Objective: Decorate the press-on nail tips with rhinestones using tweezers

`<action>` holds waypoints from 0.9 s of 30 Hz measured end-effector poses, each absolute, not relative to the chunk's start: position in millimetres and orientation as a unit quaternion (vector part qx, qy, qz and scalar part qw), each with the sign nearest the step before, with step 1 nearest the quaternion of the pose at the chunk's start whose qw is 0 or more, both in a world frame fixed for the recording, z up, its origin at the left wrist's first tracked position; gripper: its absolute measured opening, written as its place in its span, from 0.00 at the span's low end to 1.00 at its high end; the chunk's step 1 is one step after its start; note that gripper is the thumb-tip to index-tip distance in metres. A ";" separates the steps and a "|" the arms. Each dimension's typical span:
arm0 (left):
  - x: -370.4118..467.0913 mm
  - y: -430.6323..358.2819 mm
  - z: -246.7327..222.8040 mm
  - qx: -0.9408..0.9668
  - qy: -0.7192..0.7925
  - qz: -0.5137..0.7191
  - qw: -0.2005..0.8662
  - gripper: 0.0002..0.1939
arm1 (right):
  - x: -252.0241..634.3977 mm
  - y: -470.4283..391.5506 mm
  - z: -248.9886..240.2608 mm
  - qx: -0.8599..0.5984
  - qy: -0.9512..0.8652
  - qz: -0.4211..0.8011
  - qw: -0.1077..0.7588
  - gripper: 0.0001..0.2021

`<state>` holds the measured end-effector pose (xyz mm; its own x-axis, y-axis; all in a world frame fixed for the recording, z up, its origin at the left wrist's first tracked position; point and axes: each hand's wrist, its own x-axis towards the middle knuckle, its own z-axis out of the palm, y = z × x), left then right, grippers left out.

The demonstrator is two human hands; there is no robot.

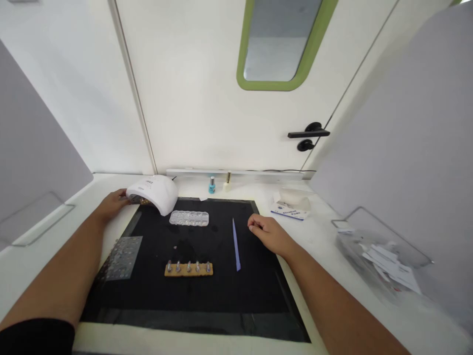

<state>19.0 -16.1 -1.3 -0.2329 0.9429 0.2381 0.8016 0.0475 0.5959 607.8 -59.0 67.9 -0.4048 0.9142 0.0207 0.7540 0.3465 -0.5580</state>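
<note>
Black mat (221,296), left hand (111,203) touching lamp (153,193)

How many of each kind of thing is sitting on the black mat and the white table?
Nail lamp: 1
Polish bottles: 2
Clear tip box: 1
Purple stick: 1
Wooden nail holder: 1
Sticker sheet: 1
Wipes packet: 1
Total: 8
</note>
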 end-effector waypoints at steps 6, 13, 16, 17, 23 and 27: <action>23.5 -18.8 6.3 0.613 0.753 0.221 0.097 0.18 | 609.3 -55.7 66.3 -0.520 -0.806 0.231 0.161 0.14; 30.4 -15.8 15.2 0.582 0.797 0.150 0.057 0.19 | 611.6 -49.2 57.4 -0.512 -0.812 0.221 0.174 0.14; 33.6 -16.0 16.8 0.585 0.796 0.148 0.048 0.19 | 610.5 -48.2 55.2 -0.512 -0.813 0.213 0.180 0.14; 34.2 -16.1 17.0 0.588 0.794 0.151 0.046 0.19 | 609.7 -48.4 55.2 -0.513 -0.812 0.210 0.182 0.14; 33.5 -15.1 15.2 0.606 0.773 0.182 0.048 0.18 | 604.1 -51.5 60.8 -0.527 -0.808 0.191 0.184 0.13; 31.0 -14.3 13.1 0.612 0.759 0.217 0.052 0.18 | 604.3 -53.4 63.6 -0.524 -0.809 0.182 0.194 0.13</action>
